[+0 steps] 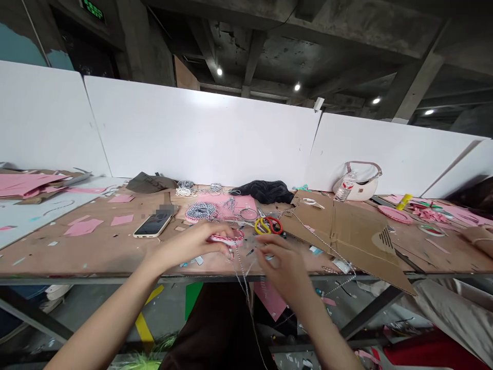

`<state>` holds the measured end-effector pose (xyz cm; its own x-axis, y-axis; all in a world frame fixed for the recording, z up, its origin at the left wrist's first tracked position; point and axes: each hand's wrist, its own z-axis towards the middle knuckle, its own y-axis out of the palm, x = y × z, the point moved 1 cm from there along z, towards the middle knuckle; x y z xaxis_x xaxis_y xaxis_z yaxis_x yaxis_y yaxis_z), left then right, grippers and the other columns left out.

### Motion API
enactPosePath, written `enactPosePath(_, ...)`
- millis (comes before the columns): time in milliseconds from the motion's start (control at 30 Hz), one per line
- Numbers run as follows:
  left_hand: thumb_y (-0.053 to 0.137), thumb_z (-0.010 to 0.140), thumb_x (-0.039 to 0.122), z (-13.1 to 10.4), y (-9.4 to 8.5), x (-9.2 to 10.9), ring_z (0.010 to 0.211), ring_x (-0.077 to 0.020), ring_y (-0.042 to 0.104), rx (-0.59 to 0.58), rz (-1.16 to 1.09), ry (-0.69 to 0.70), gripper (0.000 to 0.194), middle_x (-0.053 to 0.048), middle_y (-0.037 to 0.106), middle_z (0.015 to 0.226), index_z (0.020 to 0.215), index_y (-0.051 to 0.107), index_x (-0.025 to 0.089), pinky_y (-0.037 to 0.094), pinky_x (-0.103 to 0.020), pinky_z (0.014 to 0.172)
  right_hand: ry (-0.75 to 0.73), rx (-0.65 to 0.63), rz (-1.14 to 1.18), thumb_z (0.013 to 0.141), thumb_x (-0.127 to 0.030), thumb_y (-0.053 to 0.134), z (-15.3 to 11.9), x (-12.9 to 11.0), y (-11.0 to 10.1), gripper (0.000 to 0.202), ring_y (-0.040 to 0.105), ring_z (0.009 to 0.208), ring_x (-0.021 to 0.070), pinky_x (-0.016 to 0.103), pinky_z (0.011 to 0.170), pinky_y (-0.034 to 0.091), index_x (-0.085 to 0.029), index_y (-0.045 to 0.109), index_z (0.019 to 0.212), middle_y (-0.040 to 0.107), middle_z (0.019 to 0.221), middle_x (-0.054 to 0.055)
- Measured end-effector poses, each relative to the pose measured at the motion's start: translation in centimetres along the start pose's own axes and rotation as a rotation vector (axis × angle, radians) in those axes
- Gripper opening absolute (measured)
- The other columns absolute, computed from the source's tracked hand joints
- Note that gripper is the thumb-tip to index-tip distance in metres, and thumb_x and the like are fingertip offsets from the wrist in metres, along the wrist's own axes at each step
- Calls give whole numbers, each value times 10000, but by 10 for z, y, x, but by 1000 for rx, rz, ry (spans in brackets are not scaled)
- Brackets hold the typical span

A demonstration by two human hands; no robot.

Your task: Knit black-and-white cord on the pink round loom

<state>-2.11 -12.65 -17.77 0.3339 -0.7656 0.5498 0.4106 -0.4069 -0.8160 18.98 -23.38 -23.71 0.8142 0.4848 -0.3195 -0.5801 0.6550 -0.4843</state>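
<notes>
The left hand (199, 240) pinches a small pink piece (236, 238), string (247, 294) hanging toward six o'clock. At the piece's four o'clock, the right hand (284, 261) has bent fingers; I can't tell if they hold anything

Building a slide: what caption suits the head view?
Left hand holding a pink piece trailing cord, right hand near scissors.

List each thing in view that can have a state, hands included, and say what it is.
Left hand: closed on the pink piece
Right hand: fingers bent, grip unclear
Pink piece: held, cord hanging below
Phone: face up, screen dark
Scissors: lying down, blade opening unclear
Black cloth: bunched up
Cardboard: creased
Exit sign: lit
Ceiling lights: on
</notes>
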Motion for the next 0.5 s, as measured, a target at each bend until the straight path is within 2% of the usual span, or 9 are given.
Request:
enactPosePath(100,619,909,386,-3,3,7,840,-196,629,7,3,-10,189,2,709,955,1026,630,238,418,-274,736,-54,-15,55,938,-127,519,10,-20,33,213,686,910,210,320,833,554,-185,659,789,708,990,66)
enactPosePath(167,612,907,425,-5,5,9,811,-198,619,33,7,-27,237,7,686,907,1059,598,244,411,-272,711,-93,5,42,935,-116,514,13,-24,43,202,680,856,210,327,790,545,-176,647,795,708,939,59)
enactPosePath(300,584,918,455,-6,10,7,831,-212,613,38,10,-44,281,-6,666,909,1105,551,248,406,-277,708,-139,37,-26,932,-97,494,8,-24,44,215,664,779,194,318,710,520,-183,631,790,705,909,47)
enactPosePath(400,567,930,437,-6,14,5,841,-215,610,16,11,-39,246,-10,662,925,1096,544,256,405,-282,716,-181,2,-93,934,-83,471,6,-21,46,236,649,745,188,313,684,511,-189,625,790,693,882,53)
enactPosePath(500,612,902,435,-7,16,3,826,-210,598,10,19,-28,263,1,637,894,1089,551,260,400,-278,706,-218,-13,-137,937,-78,472,10,-3,35,236,651,781,203,325,718,519,-186,630,798,683,868,66)
